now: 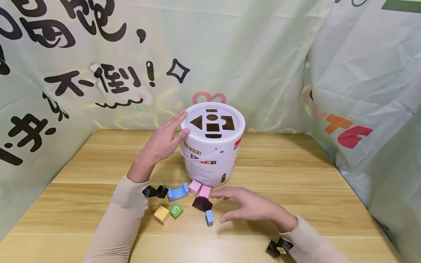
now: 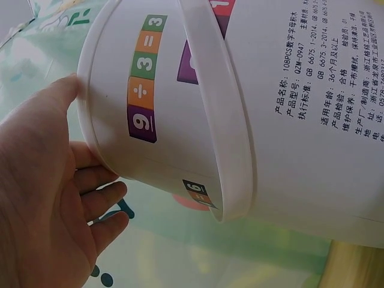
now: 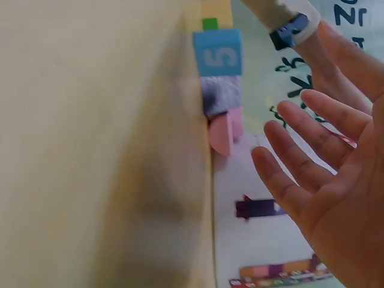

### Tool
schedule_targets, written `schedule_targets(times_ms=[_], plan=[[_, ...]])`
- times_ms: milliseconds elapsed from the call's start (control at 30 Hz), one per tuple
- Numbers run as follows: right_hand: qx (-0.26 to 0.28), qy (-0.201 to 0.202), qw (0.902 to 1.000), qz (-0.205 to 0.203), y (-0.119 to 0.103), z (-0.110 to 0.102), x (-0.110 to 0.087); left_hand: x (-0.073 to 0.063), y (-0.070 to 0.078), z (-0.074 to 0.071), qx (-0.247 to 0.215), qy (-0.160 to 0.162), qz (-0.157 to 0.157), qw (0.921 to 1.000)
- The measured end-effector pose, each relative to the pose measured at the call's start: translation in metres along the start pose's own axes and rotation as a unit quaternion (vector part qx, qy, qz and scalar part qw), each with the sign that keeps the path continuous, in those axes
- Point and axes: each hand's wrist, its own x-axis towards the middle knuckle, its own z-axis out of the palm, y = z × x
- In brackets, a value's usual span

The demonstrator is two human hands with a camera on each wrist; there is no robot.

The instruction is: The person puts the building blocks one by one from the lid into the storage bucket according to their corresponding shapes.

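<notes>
my left hand (image 1: 161, 142) lies at the left edge of the white bucket (image 1: 212, 146), fingers and thumb loosely spread, fingertips touching the rim — i'm not pinching anything there. the bucket stands upright, its lid (image 1: 212, 122) cut with a triangle, a circle, an arch and straight-sided slots, and its thin white handle (image 1: 207, 160) hangs down the side facing me.

my right hand (image 1: 251, 204) hovers in front of the bucket, a little to its right, fingers apart and holding nothing. it's near two pink blocks (image 1: 195, 187) just in front of the bucket's foot, and the dark purple block (image 1: 201, 204) on my side of them. nearer me than that, in front of the bucket, is a small blue block (image 1: 209, 217).

in front of the bucket and to its left are a curved blue block (image 1: 178, 192), a green block (image 1: 176, 210) and a yellow block (image 1: 162, 214) — all on the wooden table (image 1: 279, 157). printed cloth (image 1: 246, 54) hangs behind the bucket.
</notes>
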Motion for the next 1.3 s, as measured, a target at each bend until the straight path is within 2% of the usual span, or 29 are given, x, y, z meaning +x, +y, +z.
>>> schedule_targets(times_ms=[300, 700, 867, 1133, 1300], plan=[[-0.014, 0.003, 0.9999, 0.003, 0.002, 0.013, 0.007, 0.000, 0.003, -0.002, -0.006, 0.000, 0.002, 1.0000], [-0.081, 0.012, 0.9951, -0.054, 0.007, 0.030, 0.012, 0.000, 0.003, 0.000, -0.008, 0.000, 0.001, 1.0000], [-0.087, 0.014, 0.9943, -0.060, 0.006, 0.031, 0.012, 0.000, 0.002, 0.001, -0.010, 0.003, 0.002, 0.9999], [-0.089, 0.002, 0.9950, -0.045, 0.006, 0.032, 0.011, -0.001, 0.002, 0.000, -0.008, 0.000, 0.000, 1.0000], [-0.083, 0.007, 0.9950, -0.056, 0.006, 0.030, 0.010, -0.001, 0.002, 0.000, -0.007, -0.002, -0.003, 1.0000]])
